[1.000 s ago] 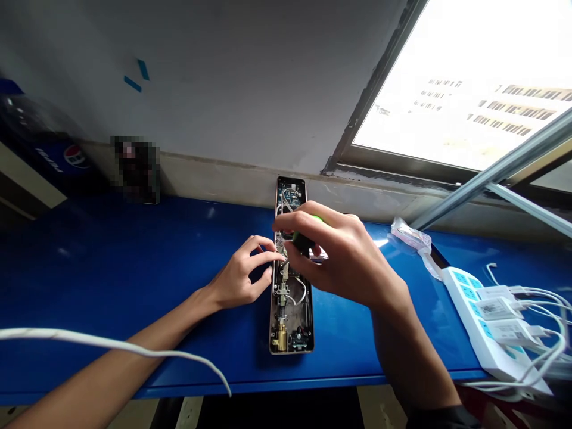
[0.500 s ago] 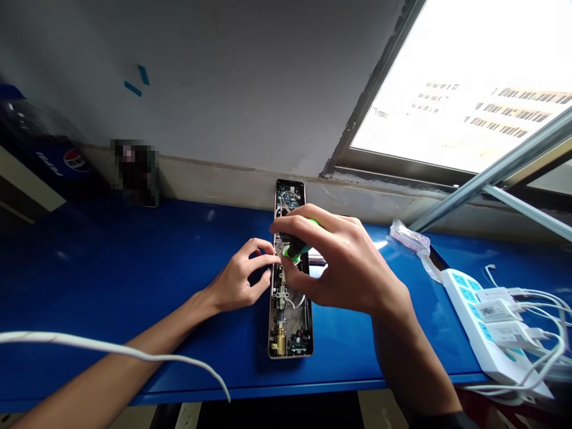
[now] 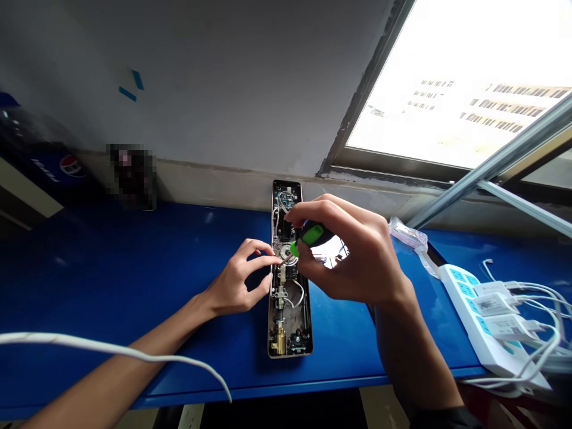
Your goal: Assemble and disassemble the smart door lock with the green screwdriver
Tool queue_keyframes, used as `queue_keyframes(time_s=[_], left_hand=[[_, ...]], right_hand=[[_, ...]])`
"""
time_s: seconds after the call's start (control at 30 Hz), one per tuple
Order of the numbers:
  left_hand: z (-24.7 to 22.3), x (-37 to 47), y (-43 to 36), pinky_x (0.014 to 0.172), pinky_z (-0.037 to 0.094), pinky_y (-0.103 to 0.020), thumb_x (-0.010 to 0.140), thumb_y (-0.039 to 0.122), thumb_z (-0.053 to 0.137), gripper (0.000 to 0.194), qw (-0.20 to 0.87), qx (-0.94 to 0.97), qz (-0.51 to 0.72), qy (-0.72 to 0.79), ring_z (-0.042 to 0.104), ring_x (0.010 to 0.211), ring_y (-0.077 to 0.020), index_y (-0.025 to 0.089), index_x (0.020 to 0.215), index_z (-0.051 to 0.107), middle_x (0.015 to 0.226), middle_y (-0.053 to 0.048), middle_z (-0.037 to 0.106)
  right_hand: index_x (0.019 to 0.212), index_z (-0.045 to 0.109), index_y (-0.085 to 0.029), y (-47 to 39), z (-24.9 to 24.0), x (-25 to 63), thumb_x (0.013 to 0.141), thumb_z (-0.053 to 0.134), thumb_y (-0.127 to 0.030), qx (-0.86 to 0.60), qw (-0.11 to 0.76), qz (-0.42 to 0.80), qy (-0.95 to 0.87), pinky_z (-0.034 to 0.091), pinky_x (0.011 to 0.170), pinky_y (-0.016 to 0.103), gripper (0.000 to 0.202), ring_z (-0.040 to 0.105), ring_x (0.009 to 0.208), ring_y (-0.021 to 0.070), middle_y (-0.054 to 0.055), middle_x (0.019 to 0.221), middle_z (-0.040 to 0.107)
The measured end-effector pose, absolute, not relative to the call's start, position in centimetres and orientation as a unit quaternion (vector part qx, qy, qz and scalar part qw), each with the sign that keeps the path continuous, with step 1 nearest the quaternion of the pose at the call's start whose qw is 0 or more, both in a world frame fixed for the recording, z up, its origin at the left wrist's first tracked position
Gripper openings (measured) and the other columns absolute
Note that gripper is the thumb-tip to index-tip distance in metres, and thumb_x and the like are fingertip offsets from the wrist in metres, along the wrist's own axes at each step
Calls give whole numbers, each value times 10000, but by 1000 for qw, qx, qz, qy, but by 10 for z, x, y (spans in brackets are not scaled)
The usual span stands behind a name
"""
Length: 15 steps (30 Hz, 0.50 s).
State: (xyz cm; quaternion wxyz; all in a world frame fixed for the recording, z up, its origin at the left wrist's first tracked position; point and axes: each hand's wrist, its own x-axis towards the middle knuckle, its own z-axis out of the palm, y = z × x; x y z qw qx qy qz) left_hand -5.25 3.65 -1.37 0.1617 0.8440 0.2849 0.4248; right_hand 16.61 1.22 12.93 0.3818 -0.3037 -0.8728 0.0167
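A long, narrow casing, which looks like an opened door lock [image 3: 292, 310], lies lengthwise on the blue table, its circuit board, brass part and white wires exposed. My left hand [image 3: 239, 280] is at its left rim, thumb against the side and forefinger reaching over the edge. My right hand [image 3: 353, 253] is closed around the black and green handle of a screwdriver [image 3: 313, 233]. The tool is tilted, with its shaft running down and left across a round metal part [image 3: 286, 254]. Its tip meets my left forefinger; whether a screw is there I cannot tell.
A white power strip [image 3: 469, 322] with plugged-in chargers and cables stands at the right. A clear plastic packet [image 3: 409, 235] lies near the wall. One white cable [image 3: 134, 353] crosses above my left forearm. A Pepsi bottle [image 3: 58, 167] is at the far left.
My right hand has moved right and tilted the screwdriver further over, so its shaft and the round metal part now show. My left hand has stayed nearly still at the casing's rim.
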Motion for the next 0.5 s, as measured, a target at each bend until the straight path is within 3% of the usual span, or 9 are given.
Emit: queue_keyframes(time_s=[0.17, 0.3, 0.5], left_hand=[[-16, -48, 40, 925, 573, -386, 957, 179, 680, 52, 125, 839, 450, 280, 600, 1029, -208, 209, 995, 698, 1107, -67, 645], [-18, -46, 40, 899, 580, -372, 974, 149, 670, 84, 108, 840, 449, 285, 609, 996, -191, 205, 1019, 712, 1095, -64, 652], [13, -18, 43, 914, 574, -400, 968, 135, 668, 89, 66, 887, 405, 211, 618, 1056, -232, 179, 1027, 719, 1051, -89, 683]], right_hand=[[1178, 640, -221, 10, 134, 169, 777, 592, -61, -302, 386, 13, -872, 578, 734, 296, 434, 670, 833, 145, 26, 1028, 724], [1189, 649, -197, 10, 145, 186, 807, 611, -75, -313, 378, 0, -871, 569, 750, 279, 403, 673, 828, 131, 20, 1006, 724], [1212, 667, -205, 13, 162, 236, 817, 682, -96, -389, 233, 21, -891, 533, 668, 242, 410, 678, 762, 120, 25, 1018, 765]])
